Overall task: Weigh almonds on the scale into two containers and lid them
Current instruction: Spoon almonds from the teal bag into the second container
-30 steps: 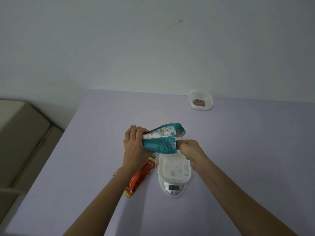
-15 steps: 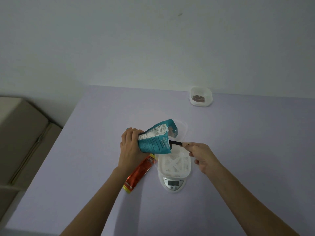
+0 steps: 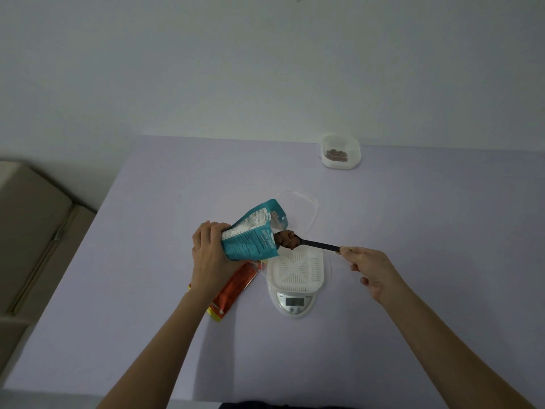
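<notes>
My left hand (image 3: 211,255) grips a teal almond bag (image 3: 252,234), tilted with its mouth toward the right. My right hand (image 3: 373,268) pinches the end of a black spoon (image 3: 317,245), whose bowl carries a heap of brown almonds (image 3: 287,239) just outside the bag's mouth. Below the spoon stands a white container (image 3: 296,268) with a ribbed bottom on the white scale (image 3: 295,304). A second container (image 3: 340,152) with almonds inside sits lidded at the table's far edge.
A clear lid (image 3: 300,209) lies on the lilac table (image 3: 147,261) behind the scale. An orange packet (image 3: 234,287) lies left of the scale, partly under my left hand. A beige cabinet (image 3: 32,231) stands to the left, beyond the table edge.
My right hand has drawn back to the right, pulling the spoon out of the bag with almonds on it. The bag stays tilted in my left hand.
</notes>
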